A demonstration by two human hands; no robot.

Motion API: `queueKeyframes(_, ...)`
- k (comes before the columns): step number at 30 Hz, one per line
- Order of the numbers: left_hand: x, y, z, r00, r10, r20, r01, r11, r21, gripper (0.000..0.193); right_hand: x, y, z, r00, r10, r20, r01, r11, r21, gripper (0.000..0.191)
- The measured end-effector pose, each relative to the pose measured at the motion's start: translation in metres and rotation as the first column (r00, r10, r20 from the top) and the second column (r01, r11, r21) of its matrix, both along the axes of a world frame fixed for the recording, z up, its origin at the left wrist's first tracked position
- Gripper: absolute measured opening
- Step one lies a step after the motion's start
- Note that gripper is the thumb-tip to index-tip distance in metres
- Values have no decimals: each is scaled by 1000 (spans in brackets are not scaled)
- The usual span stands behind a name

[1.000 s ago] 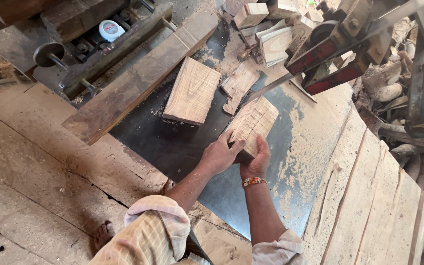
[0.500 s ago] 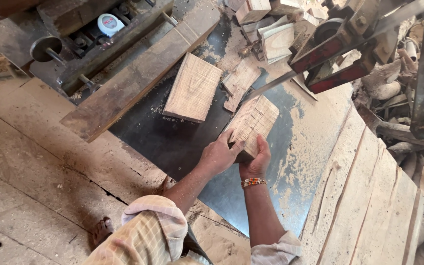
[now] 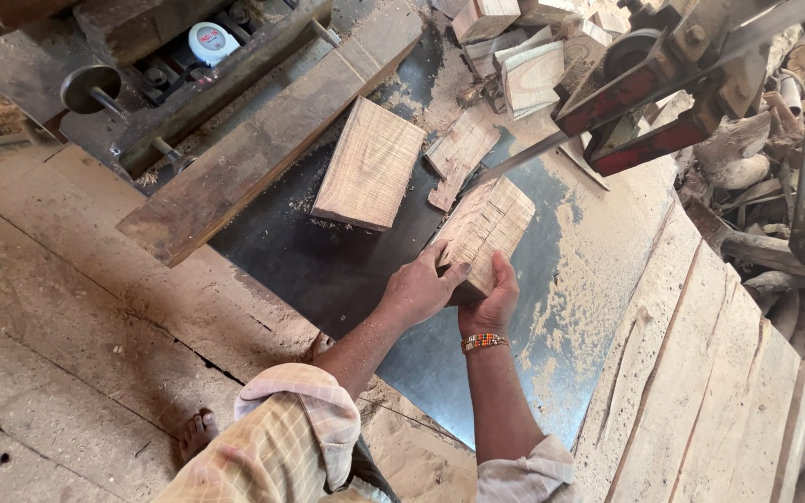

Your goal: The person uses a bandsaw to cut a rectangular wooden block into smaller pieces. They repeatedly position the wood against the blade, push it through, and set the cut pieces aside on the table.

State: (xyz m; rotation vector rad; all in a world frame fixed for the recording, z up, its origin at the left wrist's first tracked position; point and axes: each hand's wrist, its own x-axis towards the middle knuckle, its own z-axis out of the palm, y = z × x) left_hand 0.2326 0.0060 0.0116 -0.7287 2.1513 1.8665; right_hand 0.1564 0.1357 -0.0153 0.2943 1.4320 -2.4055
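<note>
Head view: both hands clamp one wood block [image 3: 484,228] on the dark saw table [image 3: 328,270].
Left hand [image 3: 418,291]: wrapped on the near-left corner.
Right hand [image 3: 491,303]: cupping the near end.
Change: block and hands barely shifted; blade [image 3: 514,160] meets the far end.
Meaning: cut likely proceeding slowly.

Dark metal bench [image 3: 328,270] dusted with sawdust; flat wood block [image 3: 370,165] lying on it, a thin offcut [image 3: 459,155] just beside; long plank fence [image 3: 272,130] along the far edge; cut blocks [image 3: 528,70] piled behind; white round tin [image 3: 213,41] in the machine recess.
</note>
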Motion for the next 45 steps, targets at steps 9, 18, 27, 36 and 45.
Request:
queueKeyframes(9,-6,2,-2,1000,9,-8,-9,1000,-9,77,-7,2,-3,1000,-17,1,17,1000,-1,52)
queueKeyframes(18,-14,-1,-5,1000,7,-8,-7,1000,-22,77,-13,-4,-3,1000,-7,-12,6,1000,-4,55)
queueKeyframes(27,-27,0,-6,1000,28,-7,-28,999,-19,76,-27,-1,-8,1000,1,-21,-1,1000,-31,54)
queueKeyframes(36,-18,8,3,1000,26,-13,-26,999,-32,76,-13,5,6,997,-63,37,63,998,0,44)
queueKeyframes(45,-33,11,10,999,21,-24,-22,999,-24,73,-23,3,21,995,-84,-58,86,995,40,42)
